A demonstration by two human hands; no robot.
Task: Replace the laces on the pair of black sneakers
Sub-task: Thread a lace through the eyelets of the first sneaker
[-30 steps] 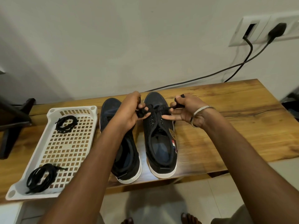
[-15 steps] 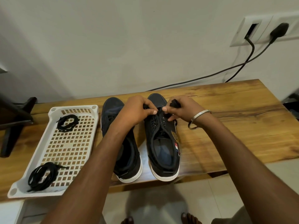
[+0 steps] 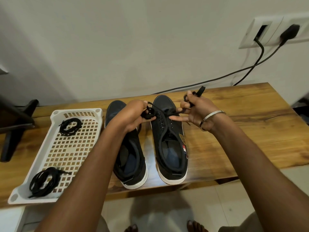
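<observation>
While a black lace (image 3: 163, 113) is stretched between both hands above the front of the right-hand sneaker (image 3: 168, 139), the threading of that shoe is judged to be under way. One bunched end is pinched in the curled fingers of the left hand (image 3: 135, 117); the other is gripped by the right hand (image 3: 198, 109), whose lower fingers are held straight. Both sneakers are set side by side on the bench (image 3: 242, 124), the left-hand sneaker (image 3: 124, 148) unlaced. Two coiled laces (image 3: 44, 181) are kept in the white basket (image 3: 98, 113). Next, even tension and an aimed tip at the following eyelet would be called for.
</observation>
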